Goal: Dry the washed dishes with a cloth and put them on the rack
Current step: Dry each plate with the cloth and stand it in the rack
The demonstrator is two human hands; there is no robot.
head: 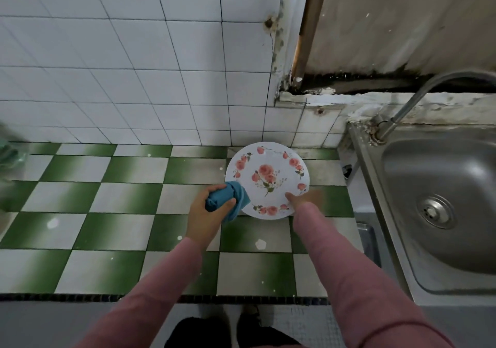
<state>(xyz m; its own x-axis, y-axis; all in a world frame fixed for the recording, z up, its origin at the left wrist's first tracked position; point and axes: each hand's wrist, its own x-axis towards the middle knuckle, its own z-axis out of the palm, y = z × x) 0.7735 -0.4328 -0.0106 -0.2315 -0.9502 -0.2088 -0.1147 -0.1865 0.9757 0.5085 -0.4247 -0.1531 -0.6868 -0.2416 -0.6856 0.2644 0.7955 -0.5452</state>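
Observation:
A white plate with pink rose prints is held above the green-and-white checked counter, its face turned toward me. My right hand grips its lower right rim, thumb on the front, fingers behind and blurred. My left hand grips a bunched blue cloth, which touches the plate's lower left edge. No rack shows in this view.
A steel sink with a drain and a curved tap sits at the right. White wall tiles rise behind the checked counter. Something green and blurred lies at the far left edge. My feet show below the counter's front edge.

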